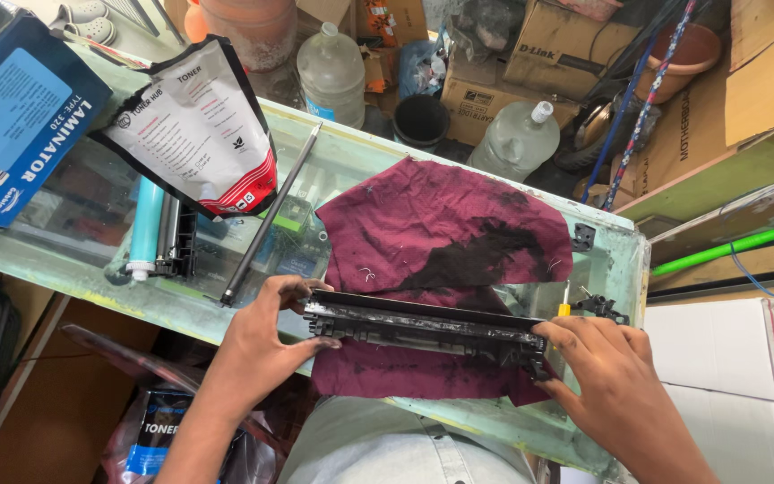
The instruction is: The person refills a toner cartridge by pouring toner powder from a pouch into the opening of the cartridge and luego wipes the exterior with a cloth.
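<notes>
Lowest in the frame, a light grey shirt front (378, 444), then two bare forearms reaching up to the glass-topped table (73, 260). At centre, held across a toner-smeared maroon cloth (432, 224): a long black toner cartridge housing (423, 327), lying level, left to right. Left hand (257, 345) clamped on the housing's left end, thumb above, fingers curled under and blackened with powder. Right hand (606, 376) gripping the right end, fingertips pressed on the corner. Judged as a mid-service step: housing steadied at both ends, likely being opened or closed up. Calls next for an even grip at both ends and a level hold, so no powder spills off the cloth.

Left of centre, lying apart from the housing: a thin black roller rod (270, 215), set diagonally, and a pale blue drum unit (156, 237). Upper left, a white toner refill pouch (194, 125) beside a blue carton (20, 116). Top of frame, two clear plastic bottles (331, 72) among cardboard boxes. Small yellow-handled screwdriver (564, 305) just beside the right hand.
</notes>
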